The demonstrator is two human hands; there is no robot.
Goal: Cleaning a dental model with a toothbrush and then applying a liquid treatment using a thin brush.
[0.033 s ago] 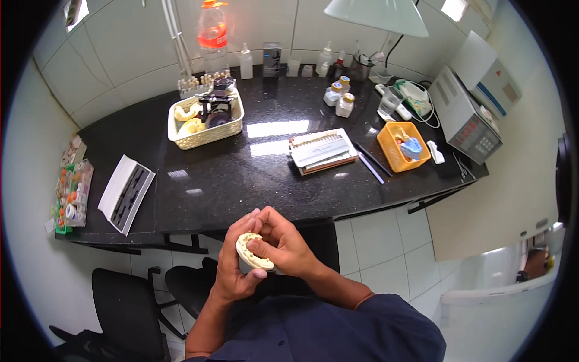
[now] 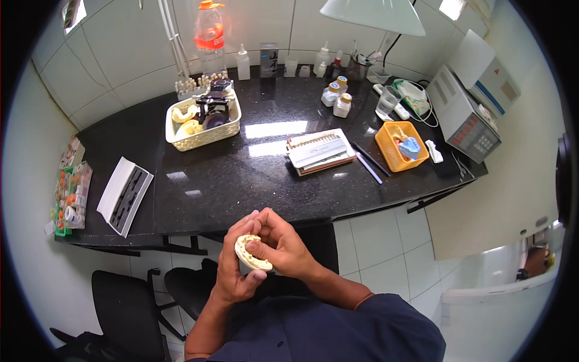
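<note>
A cream-coloured dental arch model (image 2: 259, 263), curved like a horseshoe, is held between both hands in front of my body, just short of the bench edge. My left hand (image 2: 232, 268) wraps its outer side from the left, with the thumb at the lower end of the arch. From the right, my right hand (image 2: 286, 250) closes on it, the thumb pressed into the inner side of the curve. Fingertips of both hands meet beyond the model. Its underside and part of its right side are hidden by the hands.
On the black bench (image 2: 229, 187) stand a cream basket (image 2: 205, 142) with models, stacked cases (image 2: 322, 155), pens (image 2: 369, 168), an orange basket (image 2: 389, 158), small jars (image 2: 342, 105) and a grey machine (image 2: 467, 117). An open case (image 2: 123, 196) lies left. Black chairs (image 2: 123, 308) stand below.
</note>
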